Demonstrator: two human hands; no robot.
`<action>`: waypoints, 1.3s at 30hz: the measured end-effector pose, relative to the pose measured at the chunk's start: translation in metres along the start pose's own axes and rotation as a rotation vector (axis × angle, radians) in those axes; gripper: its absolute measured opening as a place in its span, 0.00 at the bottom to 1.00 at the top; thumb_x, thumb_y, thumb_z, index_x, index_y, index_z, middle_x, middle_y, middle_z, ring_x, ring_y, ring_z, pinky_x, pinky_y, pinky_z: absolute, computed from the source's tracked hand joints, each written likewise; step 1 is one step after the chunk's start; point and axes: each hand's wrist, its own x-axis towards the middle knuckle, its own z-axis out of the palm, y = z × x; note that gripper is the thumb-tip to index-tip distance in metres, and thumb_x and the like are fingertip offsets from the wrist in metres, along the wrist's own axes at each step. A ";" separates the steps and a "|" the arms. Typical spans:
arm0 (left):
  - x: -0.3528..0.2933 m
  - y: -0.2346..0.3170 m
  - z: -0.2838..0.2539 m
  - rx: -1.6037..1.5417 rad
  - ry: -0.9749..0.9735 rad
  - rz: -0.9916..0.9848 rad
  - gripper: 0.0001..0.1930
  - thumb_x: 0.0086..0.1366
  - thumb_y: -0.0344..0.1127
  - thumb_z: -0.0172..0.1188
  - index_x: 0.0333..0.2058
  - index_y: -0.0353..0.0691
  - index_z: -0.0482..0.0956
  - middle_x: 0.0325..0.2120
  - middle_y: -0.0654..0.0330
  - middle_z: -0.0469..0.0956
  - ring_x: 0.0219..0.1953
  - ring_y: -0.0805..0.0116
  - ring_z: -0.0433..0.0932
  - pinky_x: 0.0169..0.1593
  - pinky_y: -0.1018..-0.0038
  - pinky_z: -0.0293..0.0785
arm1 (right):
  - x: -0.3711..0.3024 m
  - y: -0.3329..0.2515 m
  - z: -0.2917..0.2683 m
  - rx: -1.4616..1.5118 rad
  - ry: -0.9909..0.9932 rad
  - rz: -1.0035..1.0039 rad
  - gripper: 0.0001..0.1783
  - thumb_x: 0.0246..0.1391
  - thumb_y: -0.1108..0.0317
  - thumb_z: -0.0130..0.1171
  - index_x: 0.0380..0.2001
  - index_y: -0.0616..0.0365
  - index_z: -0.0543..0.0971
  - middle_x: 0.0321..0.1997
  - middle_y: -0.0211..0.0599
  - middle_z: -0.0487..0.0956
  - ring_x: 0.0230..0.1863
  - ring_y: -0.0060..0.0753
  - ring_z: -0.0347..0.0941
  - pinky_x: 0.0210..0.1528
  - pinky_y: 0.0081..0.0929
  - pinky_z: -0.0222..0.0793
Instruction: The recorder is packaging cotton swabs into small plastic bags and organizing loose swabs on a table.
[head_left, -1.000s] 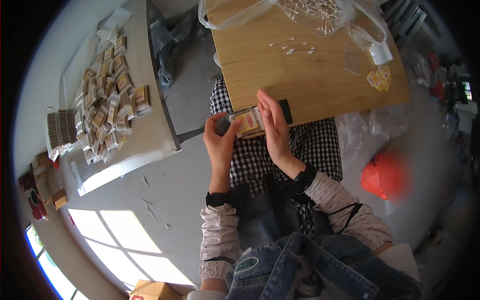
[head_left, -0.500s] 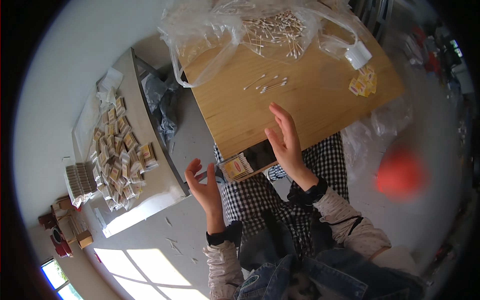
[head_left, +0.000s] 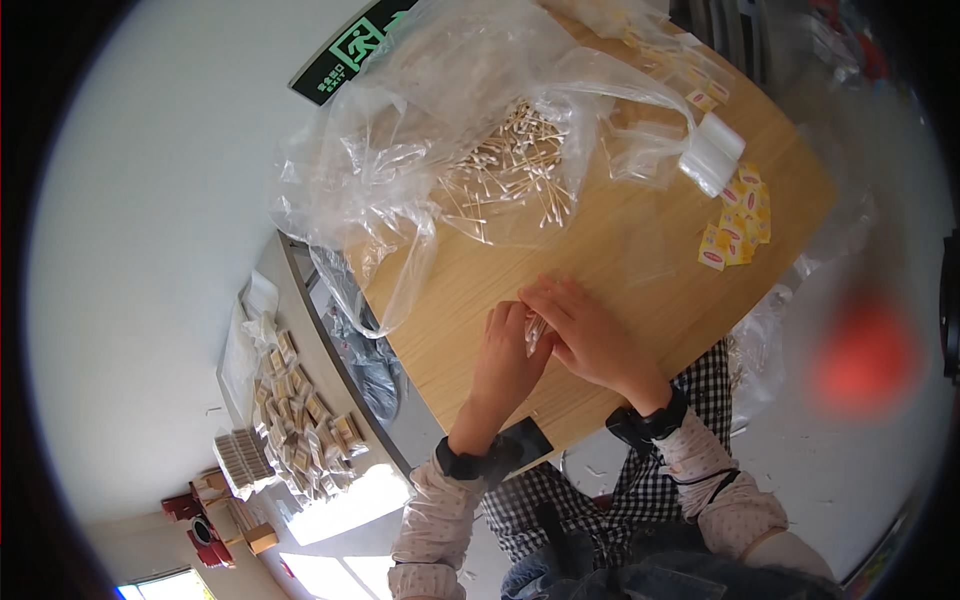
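Observation:
My two hands meet over the near part of the wooden table (head_left: 630, 410). Between them sit a few cotton swabs (head_left: 536, 331), mostly covered by fingers. My left hand (head_left: 505, 365) closes on the swabs from the left, its thumb against them. From the other side, my right hand (head_left: 592, 335) curls its fingers over them. Beyond the hands, a heap of loose cotton swabs (head_left: 520, 160) lies in a large clear plastic bag (head_left: 400, 150). Partly behind my left wrist is a flat black pad (head_left: 528, 441) at the table's near edge.
Yellow printed cards (head_left: 738, 225) lie at the table's right, beside a roll of clear bags (head_left: 712, 155). On a side table (head_left: 345, 400) to the left, many filled small packets (head_left: 300, 425) are piled next to a stacked row of packs (head_left: 240, 462). A blurred red object (head_left: 868, 355) shows at right.
Both hands, empty and apart before, have moved forward over the table and closed together on swabs. The view has tilted. The filled packet on the black pad no longer shows.

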 end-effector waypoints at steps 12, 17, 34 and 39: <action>0.180 0.008 0.019 0.388 0.191 -0.133 0.19 0.54 0.38 0.67 0.43 0.39 0.75 0.41 0.50 0.76 0.48 0.54 0.75 0.47 0.58 0.74 | -0.005 0.012 0.006 0.149 0.135 0.004 0.16 0.47 0.73 0.64 0.42 0.59 0.78 0.47 0.39 0.77 0.56 0.47 0.69 0.59 0.41 0.66; 0.179 0.006 0.034 0.249 0.102 -0.309 0.17 0.53 0.38 0.66 0.40 0.42 0.74 0.42 0.56 0.77 0.48 0.53 0.75 0.46 0.56 0.73 | -0.009 0.014 0.011 0.158 0.247 -0.004 0.11 0.42 0.76 0.58 0.33 0.61 0.79 0.41 0.38 0.76 0.52 0.44 0.70 0.57 0.42 0.66; -0.011 -0.011 0.009 0.114 0.238 0.085 0.10 0.55 0.24 0.66 0.37 0.39 0.82 0.30 0.59 0.79 0.33 0.59 0.78 0.36 0.67 0.76 | -0.021 0.009 -0.002 0.040 0.071 -0.097 0.07 0.42 0.71 0.59 0.28 0.54 0.82 0.35 0.27 0.76 0.46 0.35 0.70 0.54 0.34 0.65; -0.050 0.004 0.009 0.025 0.207 0.044 0.13 0.54 0.23 0.66 0.41 0.36 0.81 0.36 0.55 0.80 0.38 0.55 0.78 0.42 0.65 0.75 | -0.032 -0.012 0.000 0.007 0.039 -0.150 0.07 0.45 0.72 0.60 0.30 0.54 0.81 0.36 0.29 0.77 0.46 0.35 0.71 0.54 0.35 0.65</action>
